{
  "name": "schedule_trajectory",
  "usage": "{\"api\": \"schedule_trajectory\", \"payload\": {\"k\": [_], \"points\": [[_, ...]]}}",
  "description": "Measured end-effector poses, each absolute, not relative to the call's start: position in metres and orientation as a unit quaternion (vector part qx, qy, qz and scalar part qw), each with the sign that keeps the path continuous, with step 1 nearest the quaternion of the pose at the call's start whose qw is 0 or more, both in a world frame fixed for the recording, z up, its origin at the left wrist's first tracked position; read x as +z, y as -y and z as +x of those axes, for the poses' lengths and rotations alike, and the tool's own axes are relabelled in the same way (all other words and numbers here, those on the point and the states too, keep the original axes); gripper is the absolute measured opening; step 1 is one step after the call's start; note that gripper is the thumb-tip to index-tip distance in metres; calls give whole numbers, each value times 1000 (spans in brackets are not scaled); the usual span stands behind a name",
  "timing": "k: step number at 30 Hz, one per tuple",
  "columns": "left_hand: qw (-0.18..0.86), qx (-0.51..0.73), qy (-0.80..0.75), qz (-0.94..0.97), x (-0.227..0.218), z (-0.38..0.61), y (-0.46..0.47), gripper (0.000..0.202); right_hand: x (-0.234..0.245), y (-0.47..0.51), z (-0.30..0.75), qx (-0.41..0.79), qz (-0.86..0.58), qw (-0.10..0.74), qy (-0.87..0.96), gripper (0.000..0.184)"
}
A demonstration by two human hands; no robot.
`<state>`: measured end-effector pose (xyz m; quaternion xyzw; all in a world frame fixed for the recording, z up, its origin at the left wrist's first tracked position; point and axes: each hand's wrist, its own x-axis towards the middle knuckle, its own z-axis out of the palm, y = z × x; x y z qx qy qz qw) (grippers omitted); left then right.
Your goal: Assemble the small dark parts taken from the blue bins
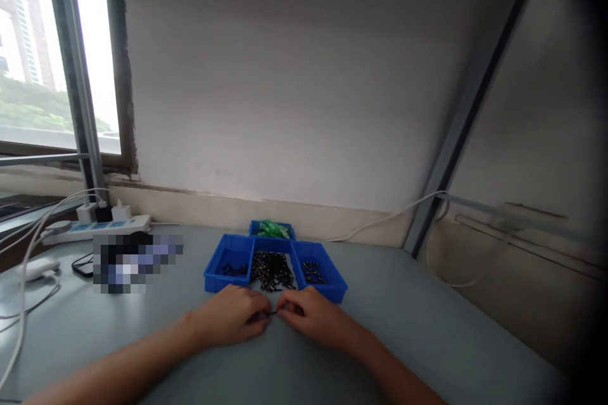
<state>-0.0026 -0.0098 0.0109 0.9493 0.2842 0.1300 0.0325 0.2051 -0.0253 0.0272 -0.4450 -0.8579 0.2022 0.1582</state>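
Observation:
My left hand (236, 315) and my right hand (314, 316) meet just above the table, fingertips closed in pinches. Between them shows a thin dark rod-like piece (272, 313), with one end in each pinch; the fingers hide the rest, so its exact kind is unclear. Right beyond my hands lies a pile of small dark and shiny metal pieces (272, 271). A blue bin (212, 274) with small dark parts stands left of the pile. To the right, another blue bin (335, 285) holds small shiny pieces, close behind my right hand.
Behind the pile, a third blue bin (251, 228) holds green plastic-looking items (273, 229). A white power strip (137, 224) with plugs and cables lies at the back left, near a blurred-out object (128, 262). A wall (294, 88) and metal posts bound the grey table (403, 323).

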Motion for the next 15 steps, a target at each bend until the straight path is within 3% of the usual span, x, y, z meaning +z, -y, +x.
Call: {"api": "schedule_trajectory", "payload": {"k": [15], "points": [[56,183,-226,955,11,-2,13,12,24,31,202,175,-425,111,881,12]]}}
